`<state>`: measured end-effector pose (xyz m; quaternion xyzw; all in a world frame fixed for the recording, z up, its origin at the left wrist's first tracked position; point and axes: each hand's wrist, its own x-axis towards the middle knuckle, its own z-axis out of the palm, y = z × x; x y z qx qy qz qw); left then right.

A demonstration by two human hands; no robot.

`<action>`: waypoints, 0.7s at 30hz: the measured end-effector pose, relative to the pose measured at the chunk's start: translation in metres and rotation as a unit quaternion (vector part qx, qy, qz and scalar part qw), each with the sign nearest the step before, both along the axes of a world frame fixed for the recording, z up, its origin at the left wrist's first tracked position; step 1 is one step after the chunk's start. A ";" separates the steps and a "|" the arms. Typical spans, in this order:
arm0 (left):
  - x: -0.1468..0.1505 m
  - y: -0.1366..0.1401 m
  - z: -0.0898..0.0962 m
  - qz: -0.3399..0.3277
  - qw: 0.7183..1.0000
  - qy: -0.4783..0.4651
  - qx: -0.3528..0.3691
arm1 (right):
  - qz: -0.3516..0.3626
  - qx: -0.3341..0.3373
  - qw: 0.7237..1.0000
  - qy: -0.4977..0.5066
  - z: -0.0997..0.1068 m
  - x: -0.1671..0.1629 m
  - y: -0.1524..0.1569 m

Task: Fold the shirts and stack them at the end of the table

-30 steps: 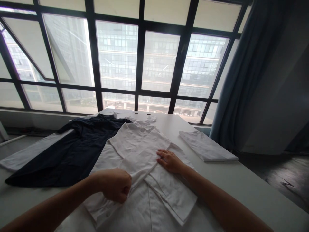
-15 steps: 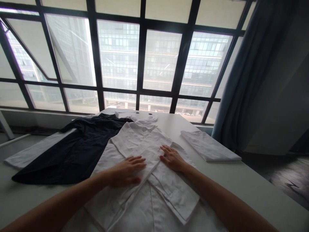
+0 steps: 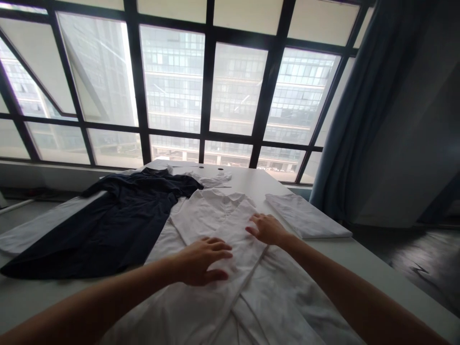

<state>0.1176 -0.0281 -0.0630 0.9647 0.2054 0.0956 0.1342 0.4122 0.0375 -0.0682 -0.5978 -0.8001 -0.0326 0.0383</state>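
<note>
A white collared shirt (image 3: 215, 215) lies front up on the table before me, its collar toward the window and its sleeves laid across the body. My left hand (image 3: 204, 261) rests over the middle of the shirt, fingers spread. Higher up on the right side, by the shoulder, is my right hand (image 3: 268, 229), its fingers loosely apart and holding nothing. Whether either palm presses on the cloth or hovers just above it, I cannot tell. The lower part of the shirt runs out of view at the bottom.
A dark navy garment (image 3: 122, 220) lies to the left over more white cloth (image 3: 43, 223). On the right sits a folded white garment (image 3: 305, 218) at the edge of the white table (image 3: 373, 268). Behind are large windows and a blue curtain (image 3: 345, 143).
Both hands have shifted slightly right, the right one also farther from me. The right sleeve's end, earlier seen lying diagonally toward the lower right, is no longer visible there.
</note>
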 end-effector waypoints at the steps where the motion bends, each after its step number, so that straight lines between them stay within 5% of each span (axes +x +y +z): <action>1: 0.001 0.008 -0.005 0.011 1.000 0.001 0.010 | -0.012 0.008 1.000 -0.002 -0.007 0.003 0.010; 6: -0.004 0.028 -0.027 0.037 0.999 0.040 0.003 | -0.092 -0.076 0.992 0.033 -0.037 0.026 0.068; 21: -0.003 0.023 -0.027 0.051 0.998 0.029 -0.008 | -0.179 -0.081 0.979 0.048 -0.043 0.027 0.169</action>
